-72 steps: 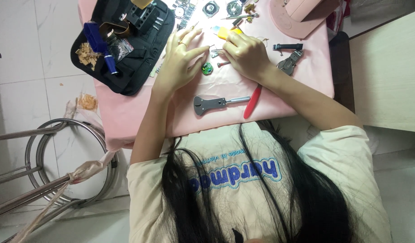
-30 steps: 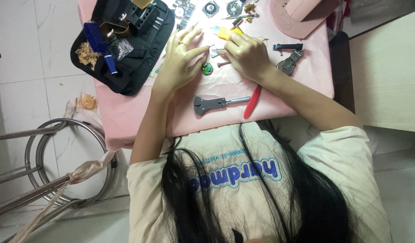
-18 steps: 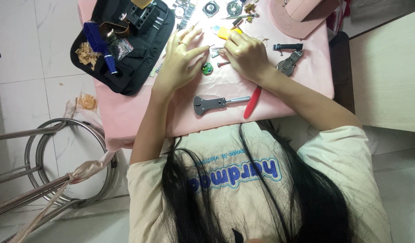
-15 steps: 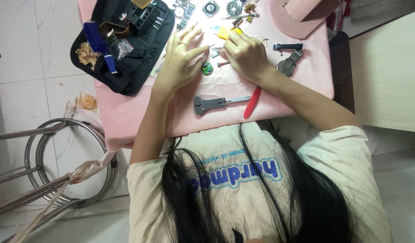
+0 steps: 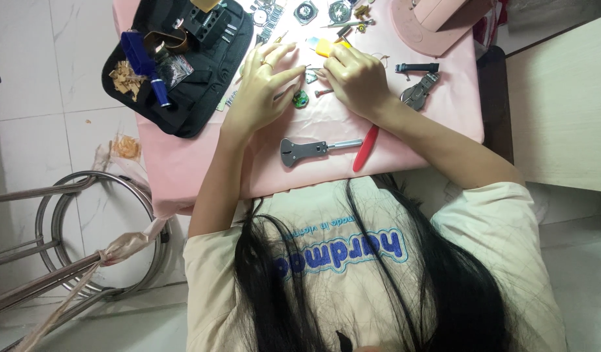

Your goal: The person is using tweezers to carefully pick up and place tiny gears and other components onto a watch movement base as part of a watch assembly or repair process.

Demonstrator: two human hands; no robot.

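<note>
Pinching a small metal part (image 5: 311, 75) between them, the left hand (image 5: 264, 88) and right hand (image 5: 356, 78) meet over the pink table (image 5: 183, 163), each grip closed on it. Judging by this, fine fitting work is in hand. A green disc (image 5: 301, 99) lies just beside, a red-handled tool (image 5: 323, 148) nearer the body; steady fingertips seem called for.
</note>
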